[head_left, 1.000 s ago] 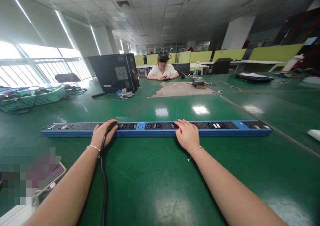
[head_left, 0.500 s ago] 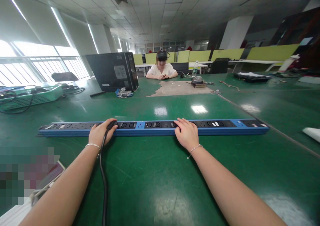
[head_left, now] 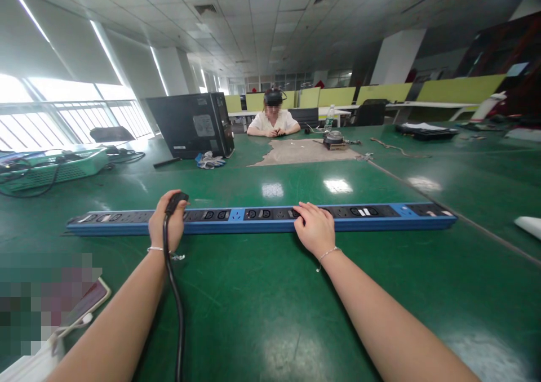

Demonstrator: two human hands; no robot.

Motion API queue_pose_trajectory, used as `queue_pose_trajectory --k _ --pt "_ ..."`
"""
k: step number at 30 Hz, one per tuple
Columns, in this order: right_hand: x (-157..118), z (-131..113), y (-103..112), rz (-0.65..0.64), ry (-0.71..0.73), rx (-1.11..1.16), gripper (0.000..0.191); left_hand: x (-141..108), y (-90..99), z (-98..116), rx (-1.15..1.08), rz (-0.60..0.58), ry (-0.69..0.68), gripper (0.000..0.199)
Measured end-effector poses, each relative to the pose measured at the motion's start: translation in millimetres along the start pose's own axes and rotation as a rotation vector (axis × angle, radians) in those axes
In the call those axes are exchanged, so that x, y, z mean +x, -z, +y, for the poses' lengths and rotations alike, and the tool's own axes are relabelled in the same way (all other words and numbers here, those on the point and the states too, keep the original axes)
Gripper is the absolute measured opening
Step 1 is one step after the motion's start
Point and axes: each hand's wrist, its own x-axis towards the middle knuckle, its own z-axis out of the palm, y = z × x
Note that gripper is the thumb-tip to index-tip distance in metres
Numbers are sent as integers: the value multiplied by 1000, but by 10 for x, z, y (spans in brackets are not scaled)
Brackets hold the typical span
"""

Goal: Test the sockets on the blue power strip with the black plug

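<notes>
A long blue and black power strip lies crosswise on the green table, its socket face upward. My left hand is closed around a black power plug, held over the strip's left part, apart from the sockets. From the plug a thick black cord hangs over my wrist toward the table's near edge. My right hand grips the strip right of its middle, fingers bent over the top and thumb at the near side; some sockets beneath it are hidden.
Further back stand a black computer case and work gloves. A green basket of cables is at left. Across the table sits a person in a white top. A bottle and a round device stand near them.
My left hand has lifted the plug up off the strip and slightly left, turning its end upward. My right hand stays in place on the strip.
</notes>
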Motion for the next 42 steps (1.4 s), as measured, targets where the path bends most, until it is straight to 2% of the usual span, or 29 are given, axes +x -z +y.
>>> queue_pose_trajectory --k 1,2,7,10,20,26,33,38,42 --pt "0 0 0 -1 0 2 32 -3 -12 74 -31 -2 -43 38" --pt "-1 0 1 -1 -1 5 32 -17 -42 147 -50 -53 -92 38" --pt "1 0 -2 -3 -5 18 33 -187 -334 410 -42 -404 -256 36" --pt "3 -2 -6 -7 -8 21 33 -255 -447 465 -8 -485 -278 36" --pt "0 -14 -8 -5 -9 14 33 -282 -453 500 98 -476 -261 32" --pt "3 -23 -3 -18 -20 13 33 -313 -513 441 190 -452 -401 30" --pt "-2 -27 18 -26 -22 12 33 -235 -389 507 296 -528 -442 35" --pt "-4 -23 23 -31 -13 12 33 -219 -374 527 309 -535 -410 35" --pt "-6 -21 23 -29 -1 17 33 -285 -431 504 257 -519 -402 34"
